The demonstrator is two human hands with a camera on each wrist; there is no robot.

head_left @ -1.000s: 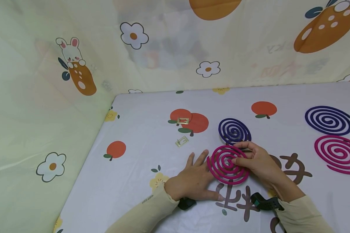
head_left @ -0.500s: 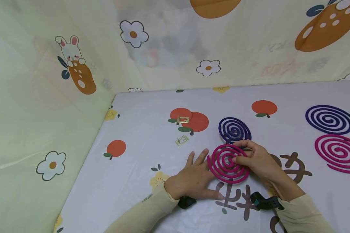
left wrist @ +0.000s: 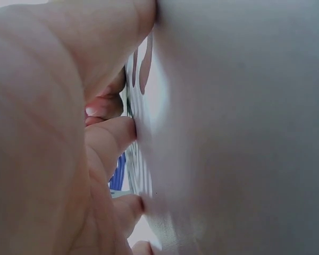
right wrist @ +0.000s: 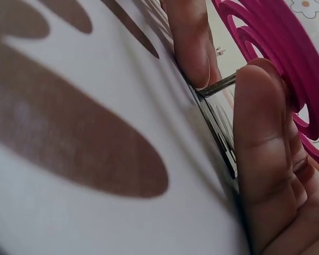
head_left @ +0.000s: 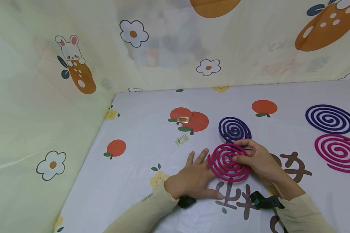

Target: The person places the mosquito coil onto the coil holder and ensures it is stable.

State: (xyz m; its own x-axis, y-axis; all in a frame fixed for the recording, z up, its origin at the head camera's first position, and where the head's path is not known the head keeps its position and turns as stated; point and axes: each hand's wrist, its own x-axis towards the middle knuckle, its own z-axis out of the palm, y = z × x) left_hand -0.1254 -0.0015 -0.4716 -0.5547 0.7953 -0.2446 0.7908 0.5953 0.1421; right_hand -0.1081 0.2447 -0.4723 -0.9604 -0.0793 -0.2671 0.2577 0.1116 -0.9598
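Note:
In the head view my right hand (head_left: 261, 165) pinches a pink mosquito coil (head_left: 232, 180) near its centre and holds it tilted above the table. The right wrist view shows a thin metal prong (right wrist: 219, 86) rising from a flat metal piece towards the pink coil (right wrist: 303, 58); a finger covers where they come together. My left hand (head_left: 192, 181) lies on the tablecloth with its fingers spread, partly hidden under the coil's left edge. Just behind the pink coil is a dark blue mosquito coil (head_left: 228, 119). It leans slightly, and its support is mostly hidden.
Two small gold metal coil stands (head_left: 182, 120) (head_left: 182, 140) lie left of the blue coil. Farther right, another dark blue coil (head_left: 329, 133) and another pink coil (head_left: 341, 136) lie flat. Printed cloth walls (head_left: 169, 77) rise behind and at the left.
The pink coil has shifted very slightly to the right in my right hand's pinch. Both hands stay almost where they were.

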